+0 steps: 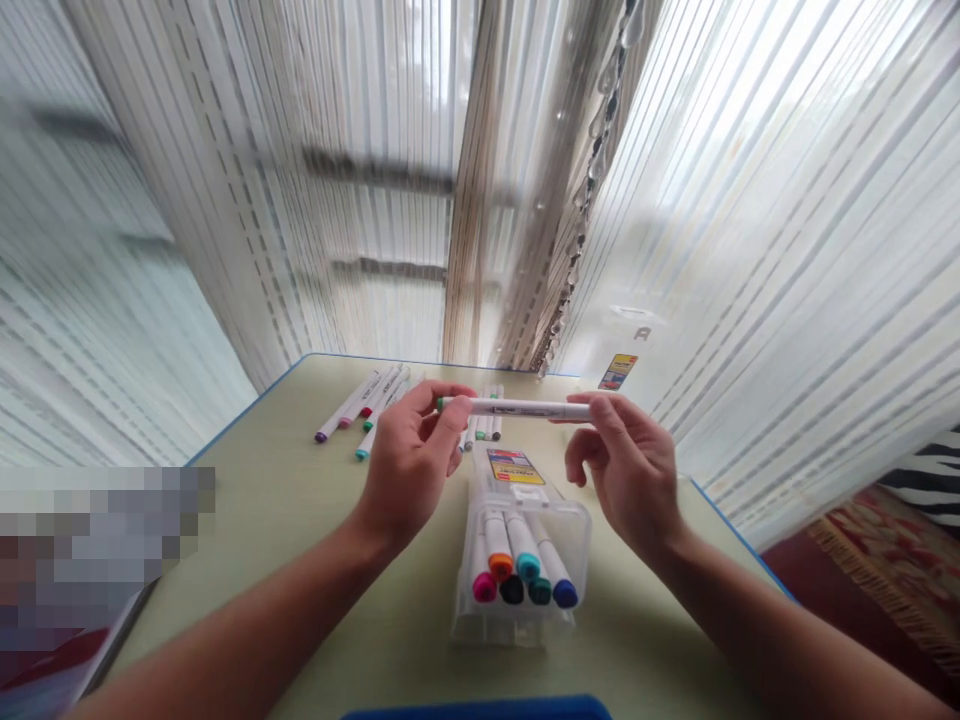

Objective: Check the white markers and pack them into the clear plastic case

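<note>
A white marker with a green cap at its left end is held level above the table between both hands. My left hand pinches the capped left end with thumb and fingers. My right hand pinches the right end with thumb and forefinger, other fingers loosely curled. Below the hands lies a clear plastic marker case, open toward me, with several markers inside showing pink, orange, teal, black, green and blue caps.
Several loose markers lie on the pale green table at the back left, and a few more behind the held marker. White striped curtains hang close behind and to the right. A blue edge shows at the near side.
</note>
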Action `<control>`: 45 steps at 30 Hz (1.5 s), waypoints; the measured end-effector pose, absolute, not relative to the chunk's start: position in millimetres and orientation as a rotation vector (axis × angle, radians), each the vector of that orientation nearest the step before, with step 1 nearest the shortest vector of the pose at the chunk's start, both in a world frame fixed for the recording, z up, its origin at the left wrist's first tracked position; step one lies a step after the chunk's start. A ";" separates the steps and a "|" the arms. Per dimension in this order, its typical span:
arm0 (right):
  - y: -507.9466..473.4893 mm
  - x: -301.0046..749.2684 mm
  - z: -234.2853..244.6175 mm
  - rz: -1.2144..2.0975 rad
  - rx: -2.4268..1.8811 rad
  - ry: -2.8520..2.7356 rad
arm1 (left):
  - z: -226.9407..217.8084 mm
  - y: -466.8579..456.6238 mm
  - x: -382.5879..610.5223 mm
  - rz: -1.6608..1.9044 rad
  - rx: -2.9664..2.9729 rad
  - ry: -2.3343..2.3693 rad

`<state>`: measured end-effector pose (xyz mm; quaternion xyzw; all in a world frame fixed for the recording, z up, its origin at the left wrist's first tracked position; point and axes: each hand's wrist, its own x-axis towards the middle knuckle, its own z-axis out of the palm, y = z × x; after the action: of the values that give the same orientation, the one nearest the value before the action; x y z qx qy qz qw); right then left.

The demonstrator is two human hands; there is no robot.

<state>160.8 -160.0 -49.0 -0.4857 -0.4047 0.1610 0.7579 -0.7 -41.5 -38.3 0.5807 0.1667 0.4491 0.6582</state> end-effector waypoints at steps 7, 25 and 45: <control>-156.5 161.4 -51.6 0.339 -1.109 -0.936 | -42.1 -39.5 -0.5 0.989 1.415 0.385; -158.1 162.2 -46.5 0.454 -1.008 -0.833 | -39.1 -39.5 1.7 1.054 1.276 0.383; -158.2 164.6 -49.8 0.403 -1.059 -0.882 | -39.8 -36.4 2.8 0.926 1.274 0.420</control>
<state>164.6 -158.2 -49.8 -0.4852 -0.4039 0.1848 0.7532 2.8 -36.4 -39.8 0.5688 0.1874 0.4134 0.6859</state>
